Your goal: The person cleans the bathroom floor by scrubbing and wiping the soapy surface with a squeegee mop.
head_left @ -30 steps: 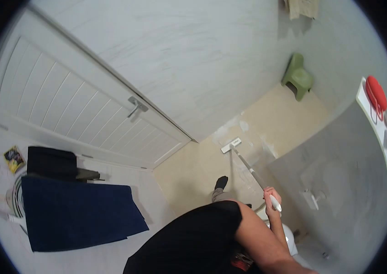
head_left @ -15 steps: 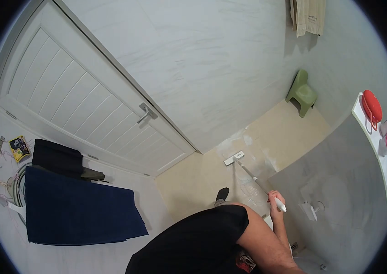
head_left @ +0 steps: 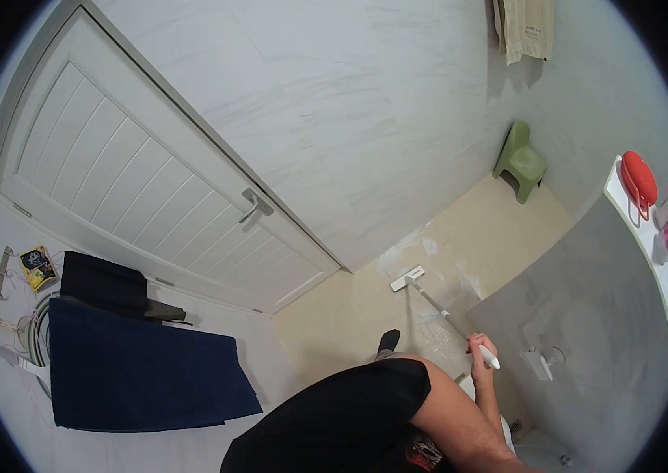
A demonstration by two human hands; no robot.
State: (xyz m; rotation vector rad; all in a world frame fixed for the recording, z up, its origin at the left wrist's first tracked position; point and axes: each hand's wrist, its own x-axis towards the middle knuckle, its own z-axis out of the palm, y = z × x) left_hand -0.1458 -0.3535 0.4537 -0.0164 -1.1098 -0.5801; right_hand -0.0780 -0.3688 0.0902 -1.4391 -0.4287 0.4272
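My right hand [head_left: 482,351] is closed around the upper end of a long pole with a white grip. The pole [head_left: 444,314] slants down to a flat white brush head [head_left: 408,278], which rests on the beige floor [head_left: 318,315]. Whitish foam or wet streaks [head_left: 431,246] lie around the head and toward the wall. Below my hand, a white object is partly hidden behind my forearm. My left hand does not show. A foot in a dark sock [head_left: 388,340] stands left of the pole.
A white door [head_left: 152,181] is shut at the left. Dark blue cloth [head_left: 145,366] hangs below it. A green chair [head_left: 521,162] stands in the far corner. At the right, a white shelf [head_left: 640,229] carries a red item [head_left: 639,180] and bottles, beside a grey partition [head_left: 586,315].
The view has shifted slightly. The brush head, the pole and my right hand sit a little lower and further right in the picture, much as the floor around them does. My grip is unchanged.
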